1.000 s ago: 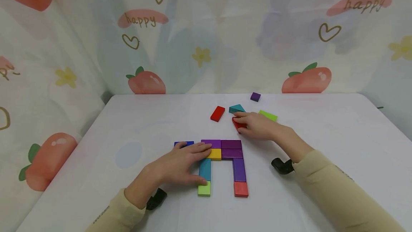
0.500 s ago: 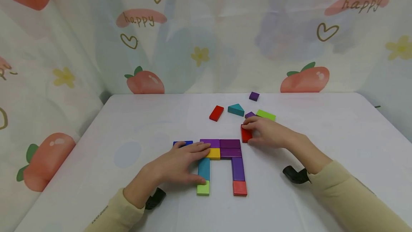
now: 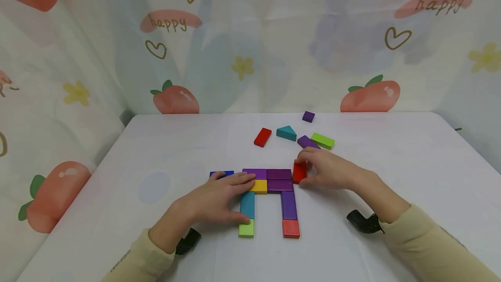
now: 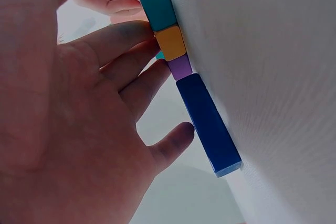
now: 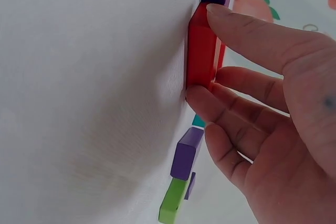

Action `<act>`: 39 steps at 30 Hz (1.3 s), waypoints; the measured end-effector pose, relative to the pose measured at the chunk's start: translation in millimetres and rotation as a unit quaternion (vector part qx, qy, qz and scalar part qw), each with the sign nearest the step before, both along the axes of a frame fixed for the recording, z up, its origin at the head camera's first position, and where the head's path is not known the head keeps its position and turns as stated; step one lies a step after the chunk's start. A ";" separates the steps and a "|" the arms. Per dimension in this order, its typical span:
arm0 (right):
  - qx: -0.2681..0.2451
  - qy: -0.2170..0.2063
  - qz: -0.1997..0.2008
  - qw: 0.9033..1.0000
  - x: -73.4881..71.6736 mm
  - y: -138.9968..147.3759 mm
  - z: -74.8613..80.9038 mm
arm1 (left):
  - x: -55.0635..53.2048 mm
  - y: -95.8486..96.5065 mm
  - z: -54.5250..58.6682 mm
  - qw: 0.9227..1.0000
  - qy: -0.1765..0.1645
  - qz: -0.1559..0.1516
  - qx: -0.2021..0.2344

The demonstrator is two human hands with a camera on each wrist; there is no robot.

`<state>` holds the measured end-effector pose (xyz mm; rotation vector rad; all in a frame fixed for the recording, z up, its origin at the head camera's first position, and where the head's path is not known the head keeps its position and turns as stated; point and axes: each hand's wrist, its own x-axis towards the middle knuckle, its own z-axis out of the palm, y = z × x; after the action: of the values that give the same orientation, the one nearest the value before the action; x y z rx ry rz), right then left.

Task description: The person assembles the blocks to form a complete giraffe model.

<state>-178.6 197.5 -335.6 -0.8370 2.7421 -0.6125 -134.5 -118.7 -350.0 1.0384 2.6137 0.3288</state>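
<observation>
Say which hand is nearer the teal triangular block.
Right. The right hand, pinching a red rectangular block, is nearside and right of the teal triangular block; the left hand is farther away, nearside and left.

Red block [image 3: 299,172], yellow block [image 3: 260,186], fruit-print backdrop [image 3: 291,77]

Long sleeves, pale yellow-beige, both arms. Left sleeve [image 3: 141,253]: small dark lettering [image 3: 120,260] along the forearm near the cuff, too small to read. Right sleeve [image 3: 434,247]: same colour, loose soft folds, thin dark print [image 3: 453,237] down one side, illegible. Black curved tube-like piece [image 3: 188,241] at left wrist; matching black elbow-shaped piece [image 3: 365,222], slightly glossy, at right. Left hand [image 3: 221,199], right hand [image 3: 330,169] both bare.
</observation>
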 end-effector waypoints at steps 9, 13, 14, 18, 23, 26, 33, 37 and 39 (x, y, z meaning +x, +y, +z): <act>-0.004 0.009 0.008 1.000 2.8 0.5 -0.5 | -0.3 0.4 0.3 1.000 -0.008 0.005 0.001; -0.003 0.011 0.008 1.000 3.1 0.5 -0.9 | -0.3 -0.2 0.1 1.000 -0.005 0.003 0.002; -0.003 0.011 0.008 1.000 3.2 0.5 -0.8 | -0.4 -0.3 0.0 1.000 -0.004 0.002 0.002; -0.002 0.011 0.008 1.000 3.7 1.2 1.1 | -0.5 -0.7 -0.1 1.000 -0.001 0.000 0.001; -0.010 0.021 -0.001 1.000 0.6 6.2 5.2 | -0.4 -0.5 -0.2 1.000 -0.003 0.003 0.000; -0.019 0.036 -0.009 0.999 -4.7 11.1 7.0 | -0.2 -0.4 -0.4 1.000 -0.004 0.004 -0.002; -0.018 0.063 -0.034 0.997 -20.0 23.2 4.6 | -0.5 -0.3 -0.3 1.000 -0.003 0.003 -0.004; 0.009 0.055 -0.058 0.997 -25.9 25.7 1.4 | -0.6 -0.1 0.0 1.000 -0.003 0.002 -0.005; 0.014 0.049 -0.064 0.997 -27.2 25.2 0.5 | -0.6 0.1 0.2 1.000 -0.003 0.001 -0.005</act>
<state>-205.8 222.8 -335.0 -0.7067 2.9046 -0.5689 -135.1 -118.6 -349.8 1.0291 2.6099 0.3174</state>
